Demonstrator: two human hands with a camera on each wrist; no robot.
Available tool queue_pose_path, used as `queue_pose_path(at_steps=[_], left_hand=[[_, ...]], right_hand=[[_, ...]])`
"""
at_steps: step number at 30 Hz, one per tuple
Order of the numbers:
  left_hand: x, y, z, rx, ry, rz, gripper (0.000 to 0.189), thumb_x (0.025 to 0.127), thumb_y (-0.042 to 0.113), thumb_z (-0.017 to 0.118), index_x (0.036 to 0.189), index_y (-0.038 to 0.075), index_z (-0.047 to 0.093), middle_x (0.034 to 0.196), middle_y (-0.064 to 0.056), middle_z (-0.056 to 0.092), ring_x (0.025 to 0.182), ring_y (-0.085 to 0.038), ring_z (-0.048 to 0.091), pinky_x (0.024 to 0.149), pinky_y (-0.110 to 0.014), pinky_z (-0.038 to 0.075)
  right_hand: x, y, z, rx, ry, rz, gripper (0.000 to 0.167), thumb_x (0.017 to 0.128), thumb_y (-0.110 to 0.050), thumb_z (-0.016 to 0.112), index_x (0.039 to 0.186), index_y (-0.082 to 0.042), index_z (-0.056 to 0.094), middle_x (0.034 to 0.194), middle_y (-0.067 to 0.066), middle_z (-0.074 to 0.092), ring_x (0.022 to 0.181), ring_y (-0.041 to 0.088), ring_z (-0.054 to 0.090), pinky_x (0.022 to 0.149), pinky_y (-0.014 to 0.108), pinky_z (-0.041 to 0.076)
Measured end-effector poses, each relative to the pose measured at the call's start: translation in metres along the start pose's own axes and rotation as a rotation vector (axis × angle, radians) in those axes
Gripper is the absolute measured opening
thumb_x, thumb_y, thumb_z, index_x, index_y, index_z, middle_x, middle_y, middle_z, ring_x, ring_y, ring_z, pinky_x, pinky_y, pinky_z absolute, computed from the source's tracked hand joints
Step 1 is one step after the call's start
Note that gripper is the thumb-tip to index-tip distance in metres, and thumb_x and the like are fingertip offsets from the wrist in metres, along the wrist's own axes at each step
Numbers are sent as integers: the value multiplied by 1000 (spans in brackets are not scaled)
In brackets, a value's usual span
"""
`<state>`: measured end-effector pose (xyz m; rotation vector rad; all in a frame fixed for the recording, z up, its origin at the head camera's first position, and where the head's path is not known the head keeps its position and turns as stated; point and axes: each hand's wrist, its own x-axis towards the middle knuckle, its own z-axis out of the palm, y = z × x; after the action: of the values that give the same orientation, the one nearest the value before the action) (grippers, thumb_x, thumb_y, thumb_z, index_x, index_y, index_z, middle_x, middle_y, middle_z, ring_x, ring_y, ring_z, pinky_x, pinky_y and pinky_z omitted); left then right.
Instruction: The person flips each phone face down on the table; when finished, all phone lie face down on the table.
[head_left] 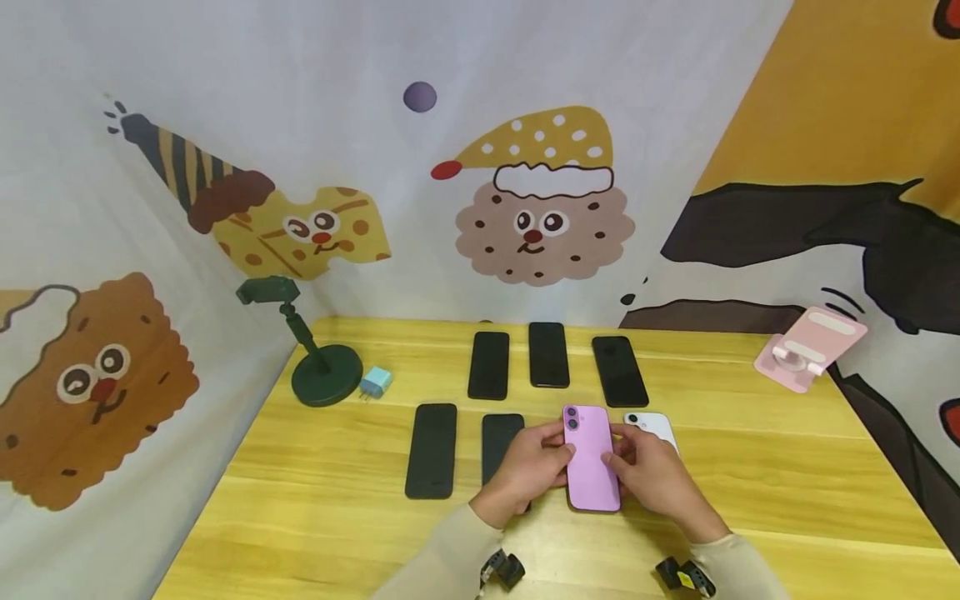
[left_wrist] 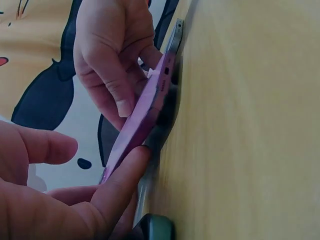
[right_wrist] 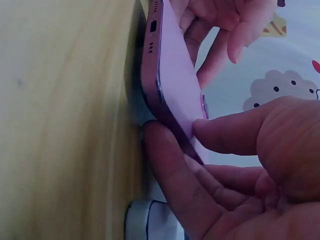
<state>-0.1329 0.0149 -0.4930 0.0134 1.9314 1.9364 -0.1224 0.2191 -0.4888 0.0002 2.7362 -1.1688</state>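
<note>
- Head view: pink phone [head_left: 592, 479] between both hands, over near half of wooden table [head_left: 750, 483]; back facing up, two camera lenses at far end.
- Left hand [head_left: 528, 462] at left long edge of pink phone, gripping it; right hand [head_left: 660, 479] at right long edge, also gripping, thumb over the back.
- Just left of pink phone: dark phone [head_left: 501, 433], partly covered by left hand. Farther left, lying flat: second dark phone [head_left: 431, 450].
- Partly hidden by right hand: white phone [head_left: 654, 425], lens end visible.
- Farther back, side by side: three dark phones [head_left: 548, 354], rightmost slightly askew.
- Back left: green stand [head_left: 326, 375] on round base; just beside base, light-blue plug [head_left: 377, 381] with prongs.
- Back right: pink stand [head_left: 813, 342]. Behind table: cloth [head_left: 420, 275] printed with cartoon food figures.
- Left wrist view: pink phone seen from port end, charging port [left_wrist: 166, 70] toward camera. Fingers of left hand curled in under near long edge; thumb apart from the back. Beyond, thumb of right hand on the back. At bottom, dark rounded item [left_wrist: 155, 227], cropped; cannot tell what.
- Right wrist view: pink phone pinched between thumb on the back and fingers of right hand under near long edge. Left hand opposite, thumb clear of the back. Dark gap beneath pink phone; cannot tell whether any part touches wooden table.
</note>
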Motion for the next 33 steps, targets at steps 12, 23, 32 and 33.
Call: queue_pose_path(at_steps=[12, 23, 32, 33], left_hand=[[-2, 0, 0, 160, 27, 33, 44, 100, 16, 71, 141, -1, 66, 102, -2, 75, 85, -12, 73, 73, -27, 63], [-5, 0, -1, 201, 40, 37, 48, 100, 20, 73, 139, -6, 65, 114, -8, 76, 90, -16, 76, 74, -26, 64], [-4, 7, -9, 277, 27, 48, 46, 101, 25, 71, 138, -1, 68, 118, -5, 76, 99, -15, 73, 83, -29, 61], [-5, 8, -11, 275, 25, 51, 46, 101, 25, 71, 139, 0, 67, 120, -6, 75, 102, -15, 72, 85, -29, 61]], right_hand=[[-6, -11, 3, -174, 29, -57, 53, 94, -8, 76, 140, 13, 60, 97, 9, 74, 86, 17, 65, 73, 34, 56], [-11, -15, 4, -147, 18, -17, 55, 92, -8, 80, 140, 12, 61, 109, 11, 75, 88, 16, 70, 67, 28, 59], [-11, -13, -2, -175, 63, -87, 53, 93, -15, 80, 139, 6, 64, 115, 13, 76, 90, 15, 71, 72, 30, 58], [-11, -13, -2, -181, 74, -102, 52, 94, -16, 80, 139, 5, 65, 116, 14, 76, 90, 16, 70, 73, 31, 58]])
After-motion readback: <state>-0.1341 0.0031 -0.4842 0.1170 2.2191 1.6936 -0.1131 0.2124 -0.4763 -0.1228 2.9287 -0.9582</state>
